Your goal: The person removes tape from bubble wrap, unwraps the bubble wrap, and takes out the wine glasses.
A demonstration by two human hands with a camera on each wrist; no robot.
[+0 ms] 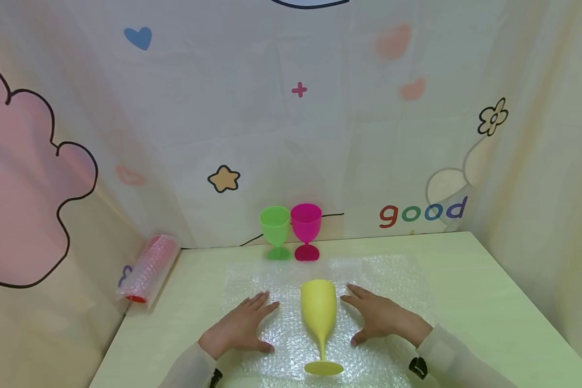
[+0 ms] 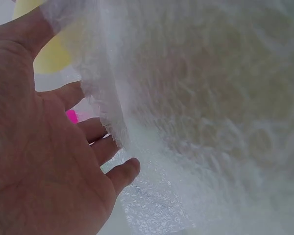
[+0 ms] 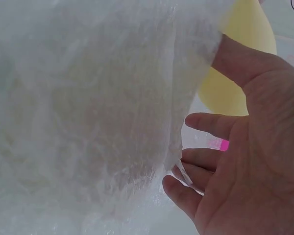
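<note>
My left grip (image 1: 242, 327) and right grip (image 1: 379, 315) are both spread, fingers apart and thumbs held away from them, neither closed around anything. In the wrist views, bubble wrap (image 1: 285, 323) stretches in front of some of my fingertips and veils each thumb; I see no pinch on it, though the covered tips are hard to read.

What worries me most is that loose film. If it snags on a thumb, lifting either grip could drag the sheet and set the yellow goblet (image 1: 319, 307) rolling toward the other, since its bowl is rounded. Squeezing too hard from both sides might strain the thin stem, and an uneven pull could skew the wrap beneath it.

The goblet lies on its side midway between my grips, touching neither: bowl just inside my fingers, rim pointing away from me, foot nearer me than my thumbs. The wrap spreads under it and past my fingertips over the bench (image 1: 485, 307).

Beyond the grips, well clear of my fingers, stand a green cup (image 1: 275, 221) and a pink cup (image 1: 306, 222), side by side. Further out, left of my left grip, lies a wrapped red bundle (image 1: 151, 269).
</note>
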